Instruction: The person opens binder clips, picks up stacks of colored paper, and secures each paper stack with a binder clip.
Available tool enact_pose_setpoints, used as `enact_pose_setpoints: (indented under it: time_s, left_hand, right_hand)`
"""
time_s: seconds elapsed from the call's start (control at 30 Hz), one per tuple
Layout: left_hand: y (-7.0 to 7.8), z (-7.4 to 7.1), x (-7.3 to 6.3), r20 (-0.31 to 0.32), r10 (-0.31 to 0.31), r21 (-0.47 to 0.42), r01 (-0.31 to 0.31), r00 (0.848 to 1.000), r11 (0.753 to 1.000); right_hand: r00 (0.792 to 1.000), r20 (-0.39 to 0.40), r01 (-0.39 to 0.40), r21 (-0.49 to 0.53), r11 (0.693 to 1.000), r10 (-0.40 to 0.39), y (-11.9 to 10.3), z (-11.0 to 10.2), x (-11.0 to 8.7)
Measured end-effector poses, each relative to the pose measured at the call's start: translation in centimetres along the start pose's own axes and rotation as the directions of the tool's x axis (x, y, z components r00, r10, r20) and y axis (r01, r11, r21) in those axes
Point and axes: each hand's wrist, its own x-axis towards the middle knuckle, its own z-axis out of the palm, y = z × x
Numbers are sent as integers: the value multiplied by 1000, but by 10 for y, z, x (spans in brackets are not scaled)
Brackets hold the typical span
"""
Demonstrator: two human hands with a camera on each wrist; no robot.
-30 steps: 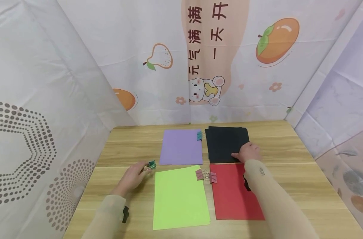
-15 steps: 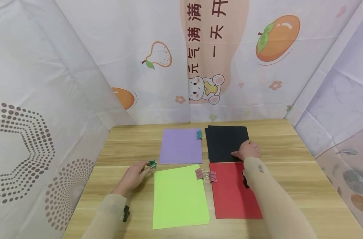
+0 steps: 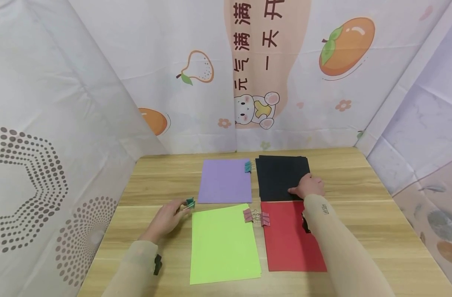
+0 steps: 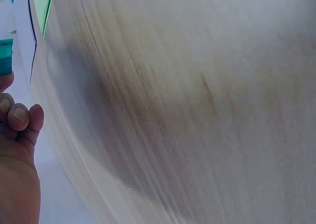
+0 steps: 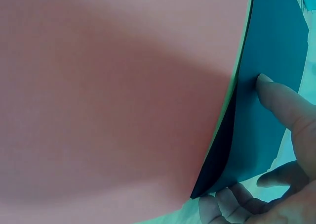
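Note:
My left hand (image 3: pixel 165 218) pinches a teal binder clip (image 3: pixel 190 203) by its wire handle, left of the lime-green paper (image 3: pixel 223 245). The clip (image 4: pixel 5 57) also shows at the edge of the left wrist view. My right hand (image 3: pixel 309 187) grips the near right corner of the black paper (image 3: pixel 279 177). In the right wrist view the thumb lies on top of that paper (image 5: pixel 271 46), tinted blue there, with the fingers at its edge. A fold bows up along the near side. Parts of the fingers are hidden.
Purple paper (image 3: pixel 226 181) with a teal binder clip (image 3: pixel 248 166) on its right edge lies left of the black. Red paper (image 3: pixel 285 235) lies partly beneath my right forearm. Pink binder clips hold the green paper (image 3: pixel 248 215) and the red (image 3: pixel 264 219). Printed curtains surround the wooden table (image 3: pixel 166 173).
The head view has shifted very slightly. Both hands keep their places, the left on the teal binder clip and the right at the black paper's corner.

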Motion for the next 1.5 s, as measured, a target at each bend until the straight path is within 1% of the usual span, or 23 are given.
enact_pose_setpoints:
  time_s: [0.13,0.43,0.6,0.7,0.77,0.93,1.0,1.13,1.23,1.37,1.43,1.5]
  left_hand:
    - [0,0,0,-8,6,5,-6,1000,1000]
    - [2,-1,-1,-3,-5,10,5,1000,1000]
    - [2,-2,-2,1,-8,6,8,1000,1000]
    - [3,-2,-2,-1,0,2,0,1000,1000]
    - [4,-2,-2,-5,7,3,-7,1000,1000]
    - [5,-2,-3,-12,17,3,-17,1000,1000]
    - [6,-3,-4,-12,23,2,-23,1000,1000]
    - [7,-3,-4,-9,30,-3,-30,1000,1000]
    - [7,-3,-4,-11,22,-3,-22,1000,1000]
    - [6,-3,-4,-11,2,-5,-2,1000,1000]
    - [6,-3,-4,-9,-3,-6,3,1000,1000]
    - [5,-3,-4,-11,0,-3,0,1000,1000]
  right_hand:
    - [1000,3,-6,4,1000,6,2,-1,2]
    - [1000,-9,11,27,1000,-11,2,5,6]
    - [998,1,60,11,998,-60,1,7,6]
    - [997,1,73,14,997,-73,-1,8,6]
    - [996,-7,88,5,996,-88,-2,9,5]
    - [983,-57,175,-37,984,-177,-3,10,5]
    - [978,-72,193,-17,981,-194,-3,10,4]
    - [981,-79,182,100,978,-175,2,11,5]
    - [984,-73,169,153,974,-159,5,10,4]
    - [986,-67,164,166,972,-155,6,6,2]
    - [986,-70,160,160,974,-151,5,5,1]
    - [986,-82,158,134,978,-148,5,5,2]
